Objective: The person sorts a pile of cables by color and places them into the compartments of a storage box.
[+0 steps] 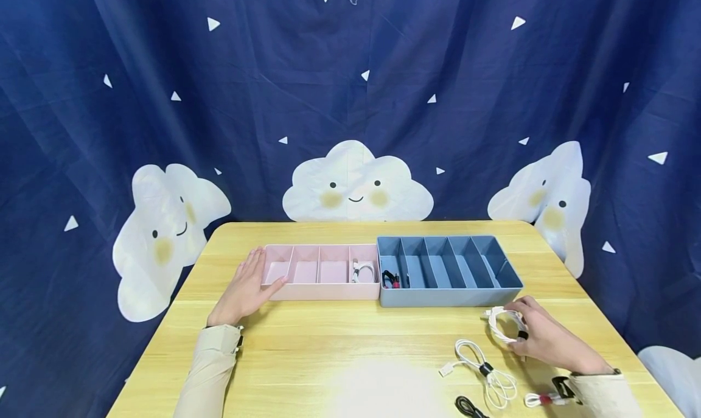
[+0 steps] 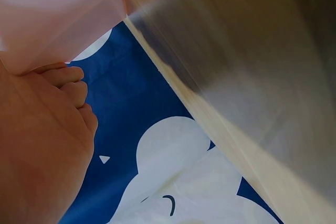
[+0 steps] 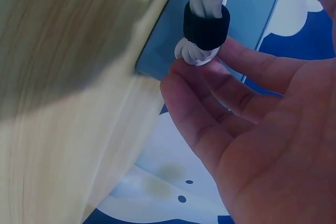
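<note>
My left hand (image 1: pixel 243 290) rests against the left end of a pink divided organizer box (image 1: pixel 328 292), fingers straight along its side and thumb at the front rim. In the left wrist view, the fingers (image 2: pixel 73 90) lie by the box's pink wall. My right hand (image 1: pixel 550 342) pinches a coiled white cable (image 1: pixel 494 327) at the right, in front of a blue divided organizer box (image 1: pixel 449 298). A black strap (image 3: pixel 206 27) binds the coil, and the fingertips hold it right by this strap.
A coiled white cable (image 1: pixel 364 274) lies in the pink box's right compartment. A black cable (image 1: pixel 390 278) with red sits in the blue box's left compartment. On the table (image 1: pixel 306 351) lie another white cable (image 1: pixel 486 369), a black cable (image 1: pixel 468 407) and a red-strapped cable (image 1: pixel 544 400).
</note>
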The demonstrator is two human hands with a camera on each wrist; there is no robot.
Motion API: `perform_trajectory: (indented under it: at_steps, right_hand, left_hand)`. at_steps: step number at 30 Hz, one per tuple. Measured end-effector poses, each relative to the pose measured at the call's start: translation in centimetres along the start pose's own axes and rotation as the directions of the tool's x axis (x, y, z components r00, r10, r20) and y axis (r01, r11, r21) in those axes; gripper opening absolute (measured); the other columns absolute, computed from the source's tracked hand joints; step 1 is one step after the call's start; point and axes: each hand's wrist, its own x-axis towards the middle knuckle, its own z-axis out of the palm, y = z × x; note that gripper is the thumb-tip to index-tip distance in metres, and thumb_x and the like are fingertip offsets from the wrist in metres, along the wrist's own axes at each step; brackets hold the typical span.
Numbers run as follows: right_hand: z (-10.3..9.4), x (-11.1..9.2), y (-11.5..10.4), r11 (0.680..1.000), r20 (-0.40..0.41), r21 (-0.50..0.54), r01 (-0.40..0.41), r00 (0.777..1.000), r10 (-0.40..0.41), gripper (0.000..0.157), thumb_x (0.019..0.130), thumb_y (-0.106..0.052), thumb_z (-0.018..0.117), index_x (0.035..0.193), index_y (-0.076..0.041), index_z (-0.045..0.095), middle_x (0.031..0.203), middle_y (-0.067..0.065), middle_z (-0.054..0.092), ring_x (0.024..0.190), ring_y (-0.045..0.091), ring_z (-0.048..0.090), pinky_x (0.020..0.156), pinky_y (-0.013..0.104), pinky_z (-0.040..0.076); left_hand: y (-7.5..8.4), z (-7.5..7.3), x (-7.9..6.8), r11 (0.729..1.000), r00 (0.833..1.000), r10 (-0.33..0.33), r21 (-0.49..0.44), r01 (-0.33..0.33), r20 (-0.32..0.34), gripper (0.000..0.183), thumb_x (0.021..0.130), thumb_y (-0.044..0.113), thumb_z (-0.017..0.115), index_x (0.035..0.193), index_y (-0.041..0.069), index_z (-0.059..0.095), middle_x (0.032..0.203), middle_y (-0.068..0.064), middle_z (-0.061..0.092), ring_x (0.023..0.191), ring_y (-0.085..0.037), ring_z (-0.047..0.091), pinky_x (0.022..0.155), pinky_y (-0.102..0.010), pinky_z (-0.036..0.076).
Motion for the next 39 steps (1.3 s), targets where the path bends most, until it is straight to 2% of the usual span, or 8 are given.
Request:
perform_trajectory:
  at_steps: [10, 19, 23, 30, 39]
  right_hand:
    - [-0.6, -0.2, -0.1, 1.0, 0.001, 0.007, 0.006, 1.0, -0.007, 0.064, 0.067, -0.013, 0.091, 0.122, 0.006, 0.064, 0.11, 0.008, 0.058, 0.085, 0.004, 0.047, 0.069, 0.024, 0.047]
    - [-1.1, -0.1, -0.4, 1.0, 0.009, 0.01, 0.004, 1.0, -0.004, 0.067, 0.067, -0.014, 0.092, 0.125, 0.005, 0.064, 0.11, 0.007, 0.058, 0.083, 0.003, 0.046, 0.068, 0.023, 0.044]
    - [-1.4, -0.1, -0.6, 1.0, 0.016, 0.024, 0.001, 1.0, -0.002, 0.065, 0.068, -0.013, 0.091, 0.125, 0.005, 0.064, 0.11, 0.006, 0.056, 0.082, 0.002, 0.043, 0.065, 0.022, 0.042]
    - [-1.9, 0.0, -1.0, 1.0, 0.007, 0.03, 0.005, 1.0, -0.005, 0.061, 0.068, -0.01, 0.09, 0.122, 0.004, 0.065, 0.112, 0.007, 0.058, 0.084, 0.004, 0.046, 0.066, 0.022, 0.043]
    - [-2.5, 0.1, -1.5, 0.999, 0.009, 0.044, 0.006, 1.0, -0.006, 0.059, 0.07, -0.009, 0.089, 0.121, 0.003, 0.064, 0.109, 0.005, 0.055, 0.083, 0.003, 0.043, 0.063, 0.021, 0.04]
  left_hand:
    - [-0.1, 0.1, 0.2, 1.0, 1.0, -0.005, -0.011, 0.005, 0.01, 0.105, 0.099, 0.069, 0.049, 0.164, -0.005, 0.011, 0.173, -0.025, 0.009, 0.162, -0.042, 0.006, 0.13, -0.064, 0.012]
    - [0.2, -0.1, 0.0, 1.0, 1.0, -0.005, -0.004, 0.005, 0.002, 0.102, 0.1, 0.065, 0.05, 0.163, -0.006, 0.012, 0.172, -0.026, 0.012, 0.161, -0.044, 0.009, 0.129, -0.064, 0.013]
    - [0.2, -0.1, -0.1, 1.0, 1.0, -0.005, -0.004, 0.005, -0.003, 0.101, 0.101, 0.064, 0.051, 0.163, -0.007, 0.014, 0.172, -0.026, 0.012, 0.161, -0.045, 0.01, 0.13, -0.064, 0.013]
    - [0.2, -0.1, -0.1, 1.0, 1.0, 0.005, 0.009, -0.005, -0.014, 0.101, 0.101, 0.064, 0.05, 0.162, -0.008, 0.015, 0.172, -0.028, 0.014, 0.16, -0.046, 0.012, 0.129, -0.064, 0.014]
    - [0.2, -0.1, -0.1, 1.0, 1.0, 0.0, -0.003, 0.0, -0.003, 0.102, 0.1, 0.065, 0.05, 0.162, -0.008, 0.013, 0.172, -0.027, 0.013, 0.162, -0.044, 0.008, 0.13, -0.064, 0.013]
